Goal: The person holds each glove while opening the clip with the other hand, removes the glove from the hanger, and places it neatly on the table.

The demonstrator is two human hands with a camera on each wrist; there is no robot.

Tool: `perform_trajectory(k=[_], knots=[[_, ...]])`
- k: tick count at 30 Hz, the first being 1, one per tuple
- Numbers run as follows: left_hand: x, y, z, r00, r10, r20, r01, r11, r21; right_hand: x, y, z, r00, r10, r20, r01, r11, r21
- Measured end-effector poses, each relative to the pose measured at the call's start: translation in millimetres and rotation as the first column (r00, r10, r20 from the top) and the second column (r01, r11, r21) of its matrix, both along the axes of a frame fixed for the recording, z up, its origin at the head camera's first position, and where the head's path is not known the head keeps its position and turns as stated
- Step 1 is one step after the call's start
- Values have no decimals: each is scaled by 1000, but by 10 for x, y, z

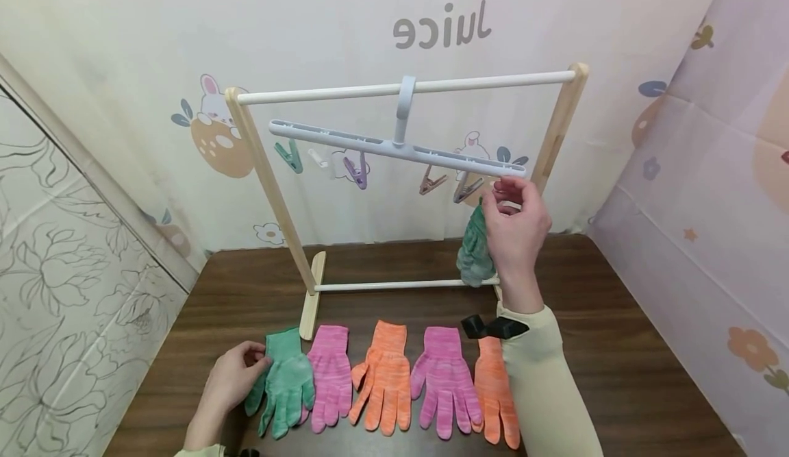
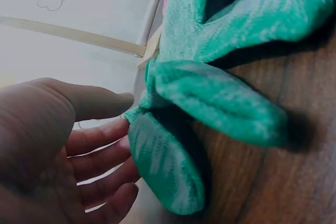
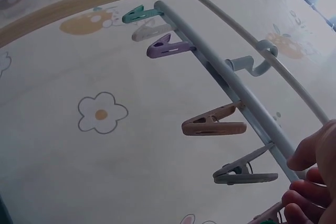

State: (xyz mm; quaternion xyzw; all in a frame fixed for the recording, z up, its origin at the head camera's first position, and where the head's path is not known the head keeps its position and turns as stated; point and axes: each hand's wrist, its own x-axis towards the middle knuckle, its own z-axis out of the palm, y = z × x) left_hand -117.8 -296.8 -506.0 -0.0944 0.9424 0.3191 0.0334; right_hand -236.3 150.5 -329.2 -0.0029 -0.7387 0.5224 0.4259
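In the head view my right hand (image 1: 516,217) is raised at the lower, right end of a pale blue clip hanger (image 1: 370,143). Its thumb and fingers pinch around a pinkish clip (image 3: 269,214) there, mostly hidden by the fingers. A bunched green glove (image 1: 476,251) hangs beside that hand; how its top is held is hidden. On the table my left hand (image 1: 233,378) pinches the edge of a green glove (image 1: 287,381) between thumb and forefinger. More green fabric (image 2: 165,166) droops below those fingertips.
The hanger's hook goes over the white top rod (image 1: 345,92) of a wooden rack. Green (image 1: 288,156), white, purple (image 1: 356,170), brown (image 1: 433,180) and grey clips (image 1: 467,188) hang along it. Pink (image 1: 330,375) and orange gloves (image 1: 387,381) lie in a row on the table.
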Motion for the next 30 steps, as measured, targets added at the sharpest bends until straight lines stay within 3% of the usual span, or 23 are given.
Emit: perform_trajectory(k=[4,11,17,24,30], knots=[[5,-1,32,999,26,-44,-27,999,-21,27,27,-13,1000,-19,-23,19,1000,-3],[-8,12,99,995,48,-89,-49,999,-7,24,119,-36,986,-125,-114,119,991,-59],[-31,75,125,987,69,-143,-62,997,51,-55,232,-66,981,-169,-99,167,985,-28],[-72,253,226,972,72,-224,-28,980,196,-100,243,-136,992,-116,-52,115,993,-22],[-163,504,291,953,23,-301,65,957,281,-182,154,-141,997,-69,34,68,998,7]])
